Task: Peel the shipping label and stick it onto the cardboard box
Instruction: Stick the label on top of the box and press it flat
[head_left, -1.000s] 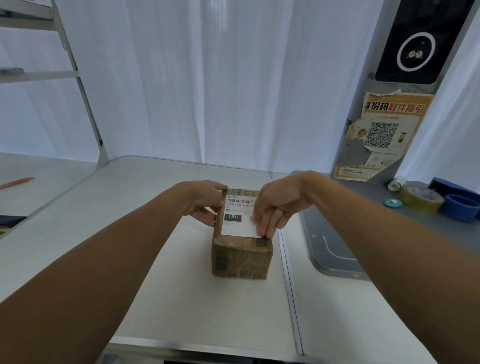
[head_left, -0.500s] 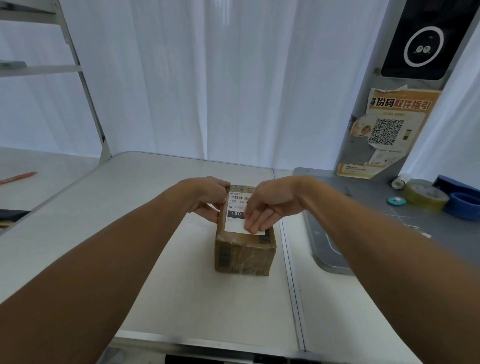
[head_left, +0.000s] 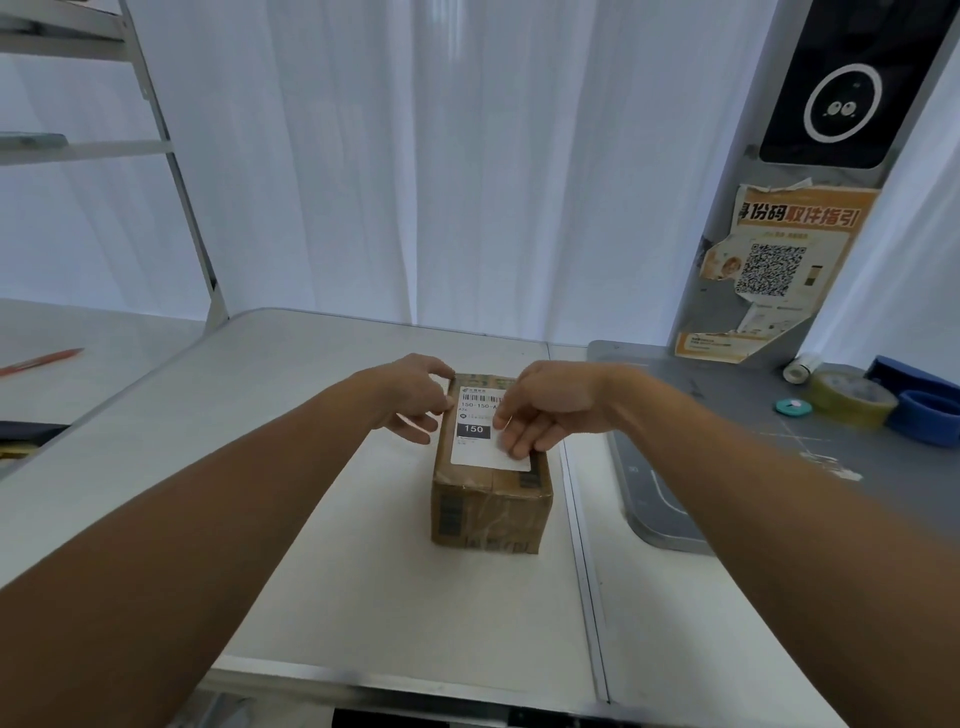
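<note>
A small brown cardboard box (head_left: 491, 512) wrapped in clear tape sits in the middle of the white table (head_left: 260, 467). A white shipping label (head_left: 475, 441) with a barcode and a black "150" block lies flat on the box top. My left hand (head_left: 415, 397) rests at the box's far left edge, fingers apart, touching the label's corner. The fingers of my right hand (head_left: 540, 410) press down flat on the label's right side, and they hide part of its print.
A grey scale platform (head_left: 670, 514) lies right of the box. Tape rolls (head_left: 852, 397) and a blue holder (head_left: 924, 415) sit at the far right. A poster with a QR code (head_left: 774, 270) hangs on the post. At the left stand a metal shelf frame (head_left: 171, 156) and a red pen (head_left: 41, 359).
My right hand has slid across the label from its near right edge toward the middle. The left hand stays at the box's far left corner.
</note>
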